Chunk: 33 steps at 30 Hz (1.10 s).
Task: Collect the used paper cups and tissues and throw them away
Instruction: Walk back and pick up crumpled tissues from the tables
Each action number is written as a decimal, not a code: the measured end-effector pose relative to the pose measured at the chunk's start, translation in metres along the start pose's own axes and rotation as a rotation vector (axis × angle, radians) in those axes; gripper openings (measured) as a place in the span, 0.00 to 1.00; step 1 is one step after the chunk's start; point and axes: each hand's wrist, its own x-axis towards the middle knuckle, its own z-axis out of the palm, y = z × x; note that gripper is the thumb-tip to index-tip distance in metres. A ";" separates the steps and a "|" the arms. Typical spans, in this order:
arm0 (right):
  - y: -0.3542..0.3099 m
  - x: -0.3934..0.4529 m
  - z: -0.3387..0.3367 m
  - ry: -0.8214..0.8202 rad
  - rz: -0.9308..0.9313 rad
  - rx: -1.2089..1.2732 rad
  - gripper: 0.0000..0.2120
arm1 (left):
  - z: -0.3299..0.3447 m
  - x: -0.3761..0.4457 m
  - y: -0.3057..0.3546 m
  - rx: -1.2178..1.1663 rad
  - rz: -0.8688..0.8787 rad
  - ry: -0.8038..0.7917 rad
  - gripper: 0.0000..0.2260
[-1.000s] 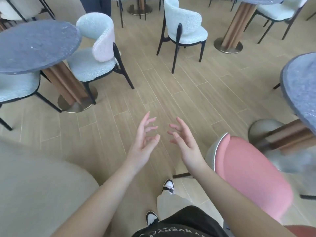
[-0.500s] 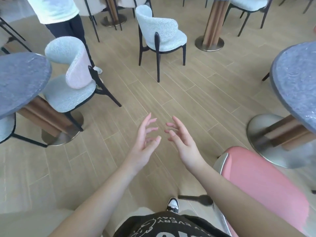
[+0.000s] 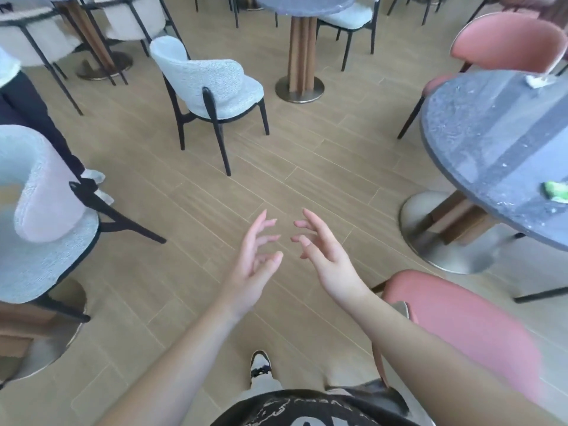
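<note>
I see matt wood-grain plank floor (image 3: 190,290); speckled grey stone-look tabletop (image 3: 491,142), faint sheen; brushed metal base (image 3: 430,229); nubby pale cloth chair (image 3: 215,84); smooth pink chair (image 3: 467,327).

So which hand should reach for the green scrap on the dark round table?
Probably the right hand: both hands are empty, and the green scrap lies on the dark round table on its side.
</note>
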 end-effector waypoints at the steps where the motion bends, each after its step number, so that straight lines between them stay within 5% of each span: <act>1: -0.003 0.009 0.004 0.029 -0.006 -0.005 0.23 | -0.008 0.013 0.000 -0.002 0.010 -0.020 0.35; 10: -0.009 0.075 0.001 0.262 0.032 -0.008 0.24 | -0.030 0.122 -0.008 -0.022 0.043 -0.187 0.31; 33: -0.002 0.303 -0.180 0.553 0.072 0.107 0.22 | 0.095 0.446 -0.015 0.016 0.006 -0.471 0.29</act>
